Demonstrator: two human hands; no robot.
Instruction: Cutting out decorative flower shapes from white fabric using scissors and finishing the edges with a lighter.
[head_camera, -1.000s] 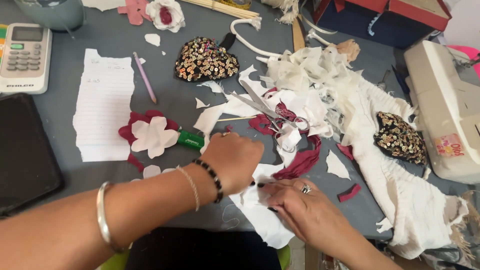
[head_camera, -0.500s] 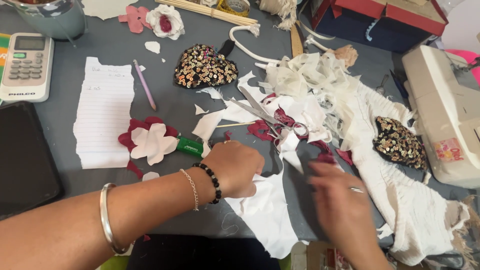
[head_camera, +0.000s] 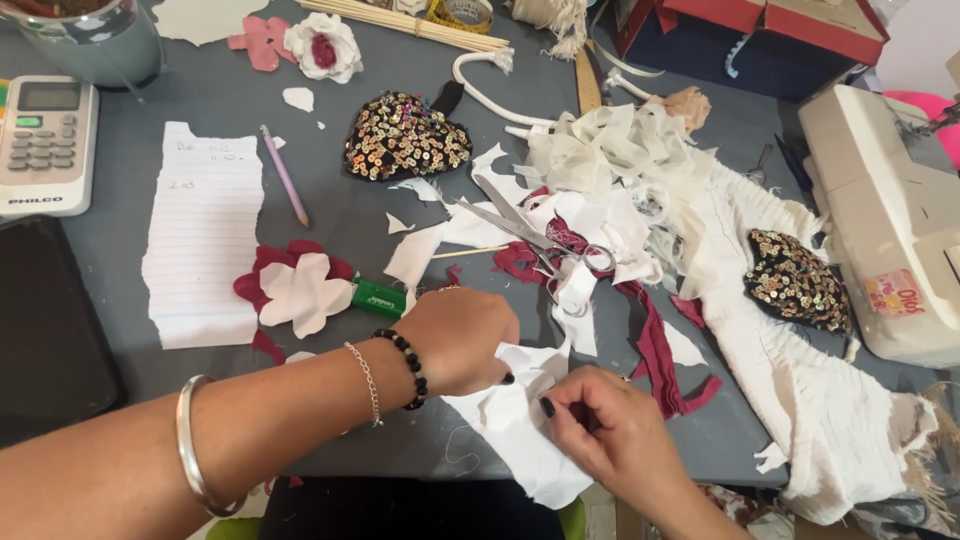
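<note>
Left hand: the left hand (head_camera: 462, 340) is curled into a loose fist, pressing down on the top edge of the white cloth (head_camera: 520, 425); its fingertips are tucked under and mostly hidden.
Right hand: the right hand (head_camera: 610, 430) is narrow, thumb and forefinger pinching the cloth's right side; its palm and whatever lies beneath it cannot be seen.
White cloth: between the two hands, at the near table edge; its lower end hangs off the edge, its middle is covered by both hands.
Hard to make out: the scissors (head_camera: 535, 245), beyond the hands, are half buried in white and dark red scraps (head_camera: 640, 330); the blades show, the handles are tangled in strips.
Cut off: a sewing machine (head_camera: 890, 220) far right of the right hand; a black pad (head_camera: 45, 330) left of the left forearm.
Nearby: a green lighter (head_camera: 378, 297) just beyond the left wrist, touching a red-and-white fabric flower (head_camera: 300, 290); lined paper (head_camera: 205, 235) further left.
Further off: two sequinned hearts (head_camera: 405, 135), one beyond the hands, the other right (head_camera: 795, 280) on frayed white fabric.
</note>
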